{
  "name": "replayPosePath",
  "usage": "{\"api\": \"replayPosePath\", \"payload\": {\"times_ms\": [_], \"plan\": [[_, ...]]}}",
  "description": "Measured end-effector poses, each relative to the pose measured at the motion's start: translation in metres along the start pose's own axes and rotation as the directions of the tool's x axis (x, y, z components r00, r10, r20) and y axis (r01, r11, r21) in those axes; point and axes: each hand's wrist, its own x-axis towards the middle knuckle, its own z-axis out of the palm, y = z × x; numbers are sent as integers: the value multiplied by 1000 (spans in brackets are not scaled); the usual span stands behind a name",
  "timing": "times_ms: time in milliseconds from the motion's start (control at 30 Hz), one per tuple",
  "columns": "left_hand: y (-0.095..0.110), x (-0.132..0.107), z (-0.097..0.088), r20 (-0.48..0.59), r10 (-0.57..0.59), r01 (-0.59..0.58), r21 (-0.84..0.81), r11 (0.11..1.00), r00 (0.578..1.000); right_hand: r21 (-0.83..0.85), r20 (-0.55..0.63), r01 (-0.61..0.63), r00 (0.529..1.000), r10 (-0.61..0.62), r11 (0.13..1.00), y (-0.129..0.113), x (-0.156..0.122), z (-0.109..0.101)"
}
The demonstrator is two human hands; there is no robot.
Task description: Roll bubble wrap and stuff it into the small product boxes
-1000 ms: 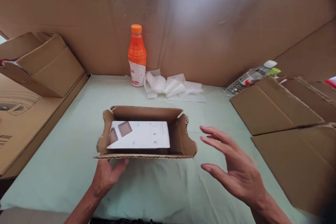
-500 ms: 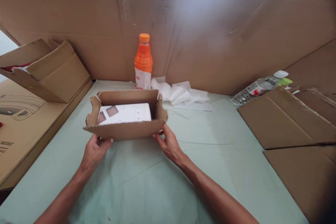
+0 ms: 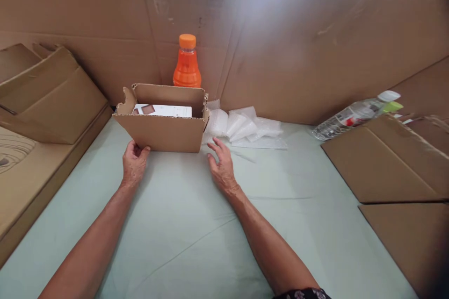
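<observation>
A small open cardboard box (image 3: 161, 131) stands on the pale green table cover (image 3: 196, 224), far from me. Inside it lies a white carton (image 3: 164, 110) with small brown squares printed on top. My left hand (image 3: 133, 164) is at the box's lower left corner, fingers curled against its bottom edge. Just off the lower right corner, my right hand (image 3: 220, 167) rests on the cover with fingers spread, holding nothing.
An orange drink bottle (image 3: 187, 61) stands right behind the box against a tall cardboard wall (image 3: 287, 37). Crumpled bubble wrap (image 3: 245, 126) lies to its right. A clear water bottle (image 3: 356, 114) lies on flattened cardboard sheets (image 3: 379, 163) at right. Folded cardboard boxes (image 3: 49, 98) sit at left.
The box has been slid away from me toward the orange bottle. My right hand, which came to the box's right corner, has let go and opened beside it; the left stays at its corner.
</observation>
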Motion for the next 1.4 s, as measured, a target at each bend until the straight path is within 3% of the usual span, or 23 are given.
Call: {"api": "replayPosePath", "payload": {"times_ms": [67, 200, 400, 467, 600, 733, 800, 900, 1000, 1067, 1167, 1267, 1333, 1400], "plan": [[-1, -2, 0, -14, 27, -27, 11, 1000, 1000, -146, -16, 25, 999, -27, 989, 1, 16, -10], [-1, -4, 0, -4, 59, -59, 72, 996, 998, -344, 112, 44, 994, -6, 938, 2, 53, -22], [-5, -4, 1, 0, 72, -71, 73, 995, 997, -356, 67, 64, 997, -43, 932, 7, 65, -50], [-7, -3, 0, 0, 88, -88, 72, 993, 996, -351, 124, 94, 991, -53, 932, 9, 64, -53], [-9, -2, 0, -4, 109, -109, 45, 993, 994, -203, 168, -57, 981, 92, 978, 13, 74, -48], [-14, 1, 0, -5, 110, -110, 26, 994, 994, 30, -37, -127, 991, 128, 991, 6, 73, -64], [-17, 3, 1, -7, 103, -102, 16, 995, 995, 227, -146, -122, 977, 158, 966, -5, 59, -81], [-14, 3, -2, -67, 112, -109, 37, 993, 991, 425, -212, -142, 945, 251, 894, -28, 26, -105], [7, -9, -12, -198, 239, -208, 169, 964, 951, 516, -222, -156, 925, 307, 842, -49, -5, -123], [29, -31, -20, -200, 364, -311, 251, 917, 910, 535, -195, -165, 930, 311, 828, -62, -20, -132], [65, -81, -26, 20, 432, -425, 234, 875, 901, 553, -115, -183, 949, 292, 813, -83, -38, -142], [89, -133, -15, 355, 288, -337, 83, 938, 889, 598, -35, -216, 955, 294, 772, -106, -55, -149], [95, -158, -1, 539, 136, -162, 1, 987, 831, 623, 14, -227, 960, 280, 748, -122, -66, -153], [99, -173, 12, 708, 37, 27, -78, 997, 706, 638, 40, -211, 970, 242, 741, -135, -74, -158]]}}
